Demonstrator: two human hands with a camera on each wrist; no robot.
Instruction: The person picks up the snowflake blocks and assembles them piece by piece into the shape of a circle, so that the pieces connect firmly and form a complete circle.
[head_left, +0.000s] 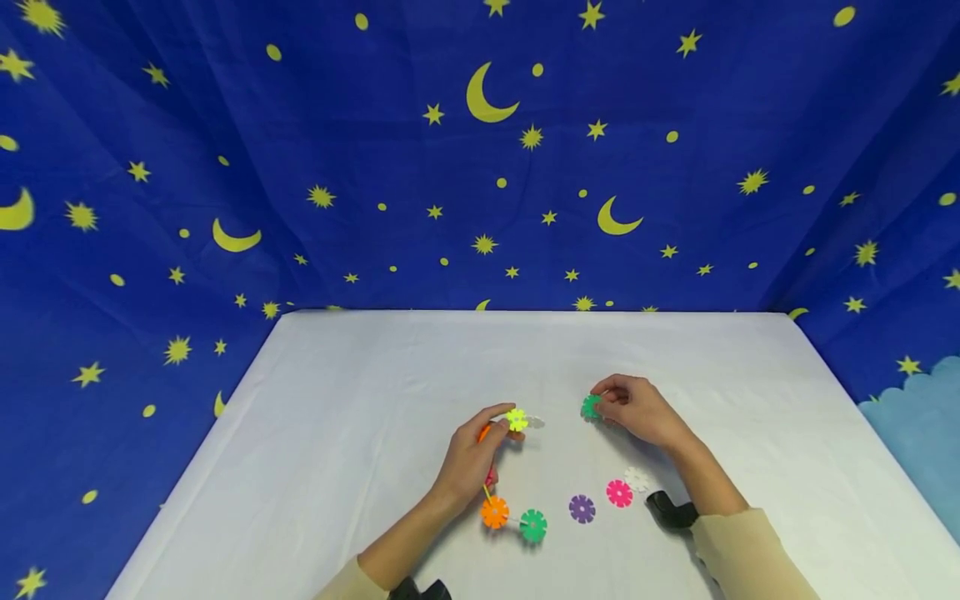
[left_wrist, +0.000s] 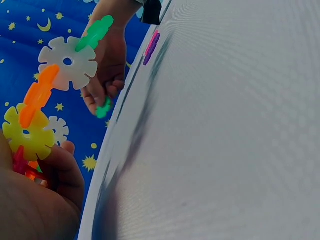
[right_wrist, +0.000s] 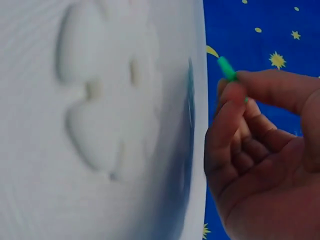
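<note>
My left hand point(head_left: 468, 462) holds a linked chain of notched plastic discs. At its fingertips are a yellow disc point(head_left: 517, 419) and a clear whitish disc point(head_left: 536, 422); below the hand hang an orange disc point(head_left: 494, 512) and a green end disc point(head_left: 533, 526). In the left wrist view, a translucent white disc point(left_wrist: 68, 62) joins the orange and green ones, and red and orange pieces show partly behind the fingers. To the right, apart from the chain, my right hand point(head_left: 637, 408) pinches a single green disc point(head_left: 591, 407) between thumb and fingers, seen edge-on in the right wrist view point(right_wrist: 227, 68).
Loose on the white-covered table point(head_left: 337, 375) lie a purple disc point(head_left: 582, 508), a pink disc point(head_left: 619, 493) and a white disc point(head_left: 637, 478), the last beside the right wrist's black camera mount point(head_left: 670, 510). Blue cloth point(head_left: 555, 167) with moons and stars stands behind the table's far edge.
</note>
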